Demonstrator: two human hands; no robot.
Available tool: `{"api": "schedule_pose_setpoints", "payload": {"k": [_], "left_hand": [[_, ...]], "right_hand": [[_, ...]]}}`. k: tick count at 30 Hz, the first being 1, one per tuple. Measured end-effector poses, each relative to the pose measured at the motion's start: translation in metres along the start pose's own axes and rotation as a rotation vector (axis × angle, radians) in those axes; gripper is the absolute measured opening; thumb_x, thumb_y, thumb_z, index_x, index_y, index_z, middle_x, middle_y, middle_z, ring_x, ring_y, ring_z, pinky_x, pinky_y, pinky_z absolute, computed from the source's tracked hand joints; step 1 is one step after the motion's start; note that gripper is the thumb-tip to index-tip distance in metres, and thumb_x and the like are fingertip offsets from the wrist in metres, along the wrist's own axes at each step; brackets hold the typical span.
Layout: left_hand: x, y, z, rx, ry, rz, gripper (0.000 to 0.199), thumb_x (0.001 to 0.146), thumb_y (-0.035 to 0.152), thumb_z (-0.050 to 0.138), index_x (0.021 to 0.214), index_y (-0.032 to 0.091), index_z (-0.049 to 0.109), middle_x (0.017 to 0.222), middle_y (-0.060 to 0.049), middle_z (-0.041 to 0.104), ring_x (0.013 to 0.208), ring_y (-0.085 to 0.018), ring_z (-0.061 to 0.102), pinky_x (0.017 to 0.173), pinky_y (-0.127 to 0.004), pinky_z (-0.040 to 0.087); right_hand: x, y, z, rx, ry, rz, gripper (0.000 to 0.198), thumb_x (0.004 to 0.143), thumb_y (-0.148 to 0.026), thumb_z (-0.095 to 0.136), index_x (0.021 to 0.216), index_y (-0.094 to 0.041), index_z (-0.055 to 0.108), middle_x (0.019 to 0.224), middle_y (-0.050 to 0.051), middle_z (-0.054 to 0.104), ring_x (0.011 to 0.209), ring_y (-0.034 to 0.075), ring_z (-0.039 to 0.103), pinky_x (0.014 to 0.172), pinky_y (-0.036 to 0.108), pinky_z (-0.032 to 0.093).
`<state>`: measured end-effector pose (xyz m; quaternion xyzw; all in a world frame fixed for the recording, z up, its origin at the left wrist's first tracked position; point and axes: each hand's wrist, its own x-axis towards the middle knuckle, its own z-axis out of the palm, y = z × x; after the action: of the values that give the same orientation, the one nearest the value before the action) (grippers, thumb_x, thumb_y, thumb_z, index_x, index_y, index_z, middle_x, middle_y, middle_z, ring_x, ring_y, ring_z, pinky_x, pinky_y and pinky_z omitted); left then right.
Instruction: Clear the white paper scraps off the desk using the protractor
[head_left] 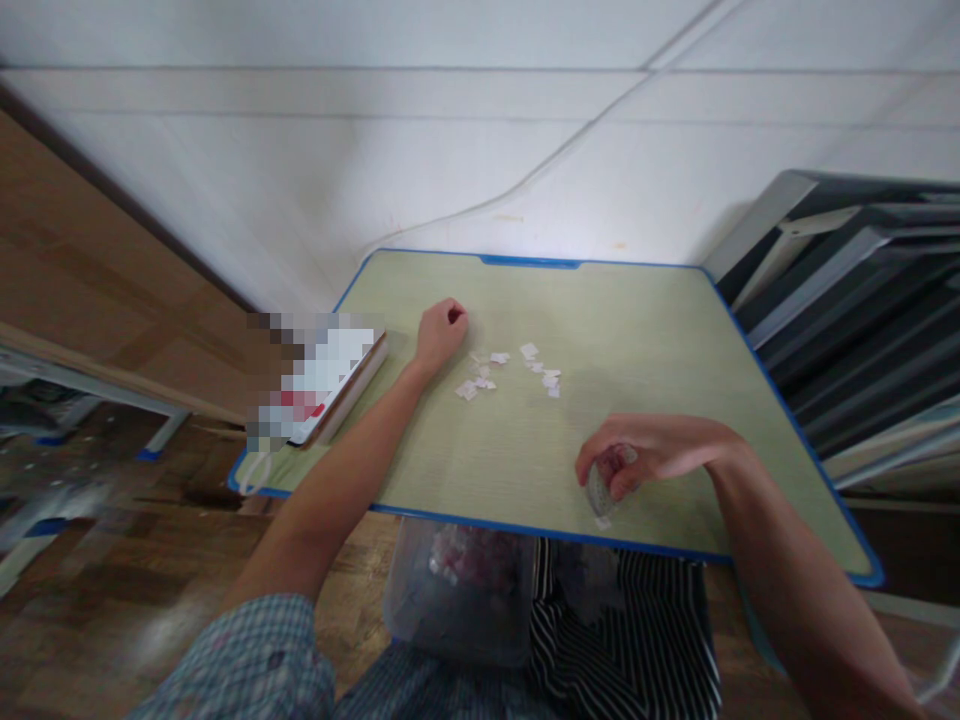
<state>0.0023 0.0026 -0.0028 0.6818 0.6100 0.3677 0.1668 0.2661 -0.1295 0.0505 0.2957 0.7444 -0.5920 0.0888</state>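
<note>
The right hand (pixel 651 455) is curled closed around a small grey-and-clear packet (pixel 600 490), held near the front edge of the desk (pixel 675 330). The packet's long axis runs roughly up and down in the view, its lower end pointing toward the desk's front edge; part of it is hidden by the fingers. A tiny white scrap (pixel 602 522) lies on the desk just beneath it.

The left hand (pixel 440 333) rests on the desk further back, closed in a loose fist, knuckles up; whether it holds anything cannot be determined. The left forearm runs diagonally from the lower left across the desk's front edge. The right forearm enters from the lower right, wrist bent inward.

Just right of the left hand lies a scatter of small white paper pieces (pixel 510 370), about a dozen; an exact count is not possible at this sharpness. They fall into two loose groups, well apart from the right hand.

One flat object with a blurred-out surface (pixel 326 385) sits at the desk's left edge. One clear plastic container (pixel 457 590) with pinkish contents sits below the desk's front edge, on the person's lap.
</note>
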Motion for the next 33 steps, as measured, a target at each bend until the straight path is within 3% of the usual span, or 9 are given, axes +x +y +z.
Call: {"api": "schedule_pose_setpoints", "payload": {"k": [33], "left_hand": [[-0.001,0.001,-0.002,0.0,0.0,-0.004,0.01,0.069,0.02,0.044,0.064,0.017,0.052,0.067,-0.002,0.059,0.065,-0.012,0.05,0.068,-0.025,0.04]], "right_hand": [[0.003,-0.011,0.007,-0.063,-0.053,-0.024,0.031,0.071,-0.025,0.064,0.098,-0.009,0.065,0.066,0.004,0.063,0.059,0.01,0.056,0.051,0.018,0.041]]}}
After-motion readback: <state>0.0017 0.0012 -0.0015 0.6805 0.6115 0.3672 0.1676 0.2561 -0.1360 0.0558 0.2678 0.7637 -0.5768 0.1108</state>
